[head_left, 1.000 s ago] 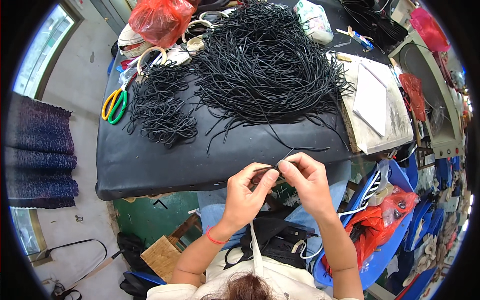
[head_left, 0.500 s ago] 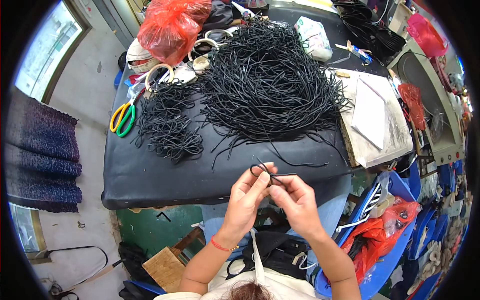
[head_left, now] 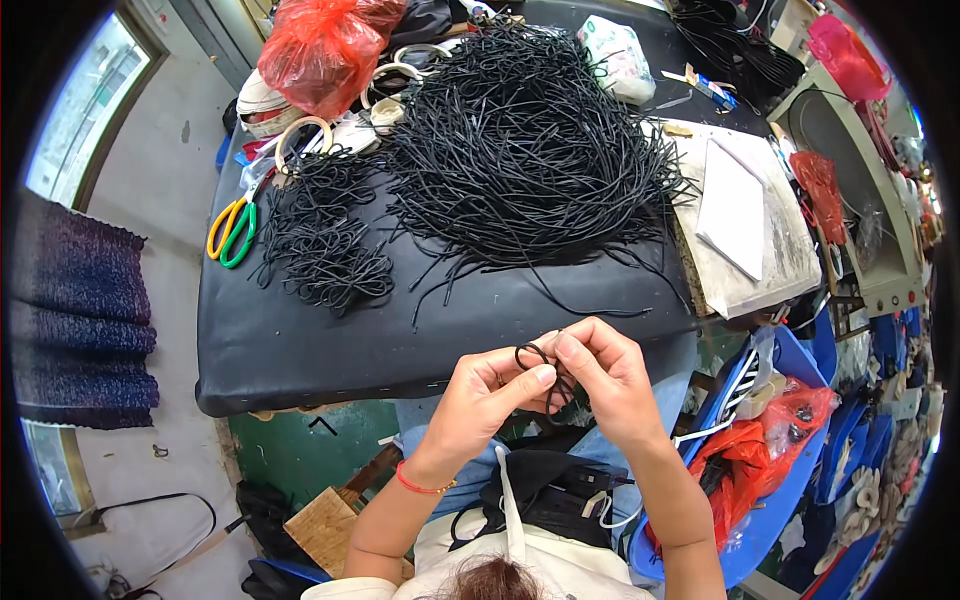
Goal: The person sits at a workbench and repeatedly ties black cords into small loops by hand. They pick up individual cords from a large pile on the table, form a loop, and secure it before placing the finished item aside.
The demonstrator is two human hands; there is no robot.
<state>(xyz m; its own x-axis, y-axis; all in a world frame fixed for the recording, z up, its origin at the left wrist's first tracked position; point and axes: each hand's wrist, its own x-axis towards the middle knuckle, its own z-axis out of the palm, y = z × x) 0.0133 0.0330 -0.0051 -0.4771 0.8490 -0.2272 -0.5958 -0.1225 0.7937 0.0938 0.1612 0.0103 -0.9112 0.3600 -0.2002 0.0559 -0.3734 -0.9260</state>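
Between my two hands is a thin black cord, bent into loops just off the table's front edge. My left hand pinches it between thumb and fingers, a loop standing up beside the thumb. With thumb and forefinger together, my right hand grips another part of the same cord; the fingers hide some of it. Beyond my hands a large coiled heap of black cords lies on the black padded table. Left of it sits a smaller pile of looped black cords.
Scissors with yellow and green handles lie by the small pile. A red plastic bag and tape rolls are at the back left. At right are a worn board with white paper and a blue bin holding red bags.
My right hand has shifted up and its fingertips have closed higher on the cord. The loops now hang lower between my hands. The whole view has moved slightly.
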